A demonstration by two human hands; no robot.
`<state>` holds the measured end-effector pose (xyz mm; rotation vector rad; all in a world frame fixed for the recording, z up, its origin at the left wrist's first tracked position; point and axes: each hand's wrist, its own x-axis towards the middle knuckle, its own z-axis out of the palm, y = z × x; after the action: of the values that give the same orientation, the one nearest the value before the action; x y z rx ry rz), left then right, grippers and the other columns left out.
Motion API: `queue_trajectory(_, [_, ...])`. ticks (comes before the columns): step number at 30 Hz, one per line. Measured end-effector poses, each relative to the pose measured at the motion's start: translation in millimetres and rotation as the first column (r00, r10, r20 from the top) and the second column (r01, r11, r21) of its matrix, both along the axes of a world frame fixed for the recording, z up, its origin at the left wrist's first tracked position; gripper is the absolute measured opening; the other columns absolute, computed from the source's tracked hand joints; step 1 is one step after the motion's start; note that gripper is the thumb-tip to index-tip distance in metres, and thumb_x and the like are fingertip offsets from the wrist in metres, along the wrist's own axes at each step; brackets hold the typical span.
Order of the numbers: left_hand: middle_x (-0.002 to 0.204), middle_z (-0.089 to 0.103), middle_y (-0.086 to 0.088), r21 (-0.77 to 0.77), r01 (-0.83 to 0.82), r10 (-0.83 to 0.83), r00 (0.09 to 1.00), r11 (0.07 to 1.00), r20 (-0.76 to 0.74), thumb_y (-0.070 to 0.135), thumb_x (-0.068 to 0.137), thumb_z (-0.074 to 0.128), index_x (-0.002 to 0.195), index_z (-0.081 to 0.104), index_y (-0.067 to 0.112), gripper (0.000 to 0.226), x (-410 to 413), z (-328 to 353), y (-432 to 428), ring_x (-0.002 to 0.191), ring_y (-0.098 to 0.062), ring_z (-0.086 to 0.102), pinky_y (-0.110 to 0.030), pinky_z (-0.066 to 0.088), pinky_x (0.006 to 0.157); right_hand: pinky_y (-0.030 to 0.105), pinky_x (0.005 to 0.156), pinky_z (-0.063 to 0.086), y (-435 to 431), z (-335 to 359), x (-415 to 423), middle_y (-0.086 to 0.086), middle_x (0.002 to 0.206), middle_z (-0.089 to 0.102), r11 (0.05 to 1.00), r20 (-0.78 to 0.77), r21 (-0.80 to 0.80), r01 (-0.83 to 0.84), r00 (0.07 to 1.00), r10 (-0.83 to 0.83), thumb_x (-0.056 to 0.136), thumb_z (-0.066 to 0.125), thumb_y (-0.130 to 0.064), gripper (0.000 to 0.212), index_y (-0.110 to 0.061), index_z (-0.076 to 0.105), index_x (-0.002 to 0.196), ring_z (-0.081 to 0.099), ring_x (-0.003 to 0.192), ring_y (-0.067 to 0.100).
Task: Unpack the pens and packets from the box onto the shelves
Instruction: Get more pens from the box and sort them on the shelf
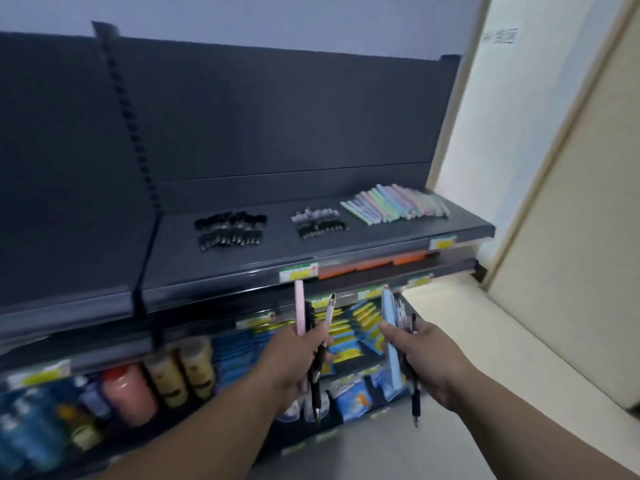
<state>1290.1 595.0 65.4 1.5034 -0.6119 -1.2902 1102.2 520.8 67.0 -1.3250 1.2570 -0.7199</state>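
My left hand [298, 355] is closed around a bunch of pens [317, 372]: a pink one, black ones and a white one, standing roughly upright. My right hand [420, 355] grips another bunch of pens [393, 341], a light blue one and black ones. Both hands are below the front edge of the dark top shelf [346, 251]. On that shelf lie two piles of black pens [230, 230] [318, 223] and a row of pastel pens [394, 203] at the right. The box is not in view.
Lower shelves hold blue and yellow packets [349, 327], bottles and jars [166, 379]. A slotted upright [135, 140] divides the shelving. A cream wall and door frame [540, 168] stand at the right, with pale floor below.
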Motion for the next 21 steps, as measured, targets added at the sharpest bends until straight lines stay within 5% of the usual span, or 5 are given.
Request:
queue_trajectory(2, [0.059,0.06,0.0,-0.007,0.027,-0.027,1.0,1.0,-0.013,0.032,0.093,0.06,0.095,0.065,0.003,0.029,-10,3,-22,0.045,-0.01,0.053,-0.022,0.042,0.043,0.047,0.077,0.053,-14,-3,-8,-0.004,0.063,0.069,0.999,-0.002,0.009,0.031,1.0,-0.031,0.081,0.073,-0.044,0.03,-0.015,0.07,0.088,0.061,0.068,0.021])
queue_trajectory(7, [0.059,0.057,-0.002,-0.048,0.054,-0.054,0.999,0.997,0.006,0.029,0.093,0.06,0.087,0.063,0.003,0.027,-9,6,-102,0.048,-0.013,0.051,-0.026,0.043,0.049,0.028,0.057,0.046,-77,1,-2,-0.01,0.054,0.06,0.995,-0.034,-0.023,0.095,0.995,-0.096,0.082,0.071,-0.046,0.03,-0.017,0.07,0.085,0.057,0.053,0.009])
queue_trajectory(12, [0.059,0.056,-0.004,-0.086,0.107,-0.111,0.992,0.991,-0.053,0.027,0.092,0.063,0.086,0.061,0.0,0.027,22,29,-201,0.053,-0.016,0.051,-0.027,0.046,0.049,0.043,0.075,0.055,-166,18,22,0.01,0.072,0.066,0.983,-0.077,-0.064,0.171,0.981,-0.175,0.085,0.069,-0.041,0.03,-0.012,0.067,0.081,0.064,0.07,0.026])
queue_trajectory(16, [0.056,0.058,-0.001,-0.075,0.148,-0.155,0.983,0.986,-0.094,0.024,0.093,0.061,0.086,0.06,0.002,0.023,41,49,-270,0.049,-0.012,0.054,-0.025,0.047,0.047,0.019,0.047,0.037,-234,29,33,-0.005,0.053,0.049,0.977,-0.107,-0.098,0.191,0.974,-0.201,0.084,0.07,-0.043,0.033,-0.017,0.058,0.066,0.046,0.049,0.011])
queue_trajectory(21, [0.057,0.06,-0.002,-0.034,0.153,-0.156,0.983,0.988,-0.098,0.025,0.093,0.062,0.083,0.063,0.003,0.024,42,48,-333,0.052,-0.012,0.058,-0.026,0.05,0.051,0.016,0.039,0.032,-312,32,27,-0.002,0.052,0.039,0.97,-0.169,-0.131,0.203,0.96,-0.223,0.084,0.072,-0.041,0.042,-0.018,0.044,0.061,0.038,0.043,0.013])
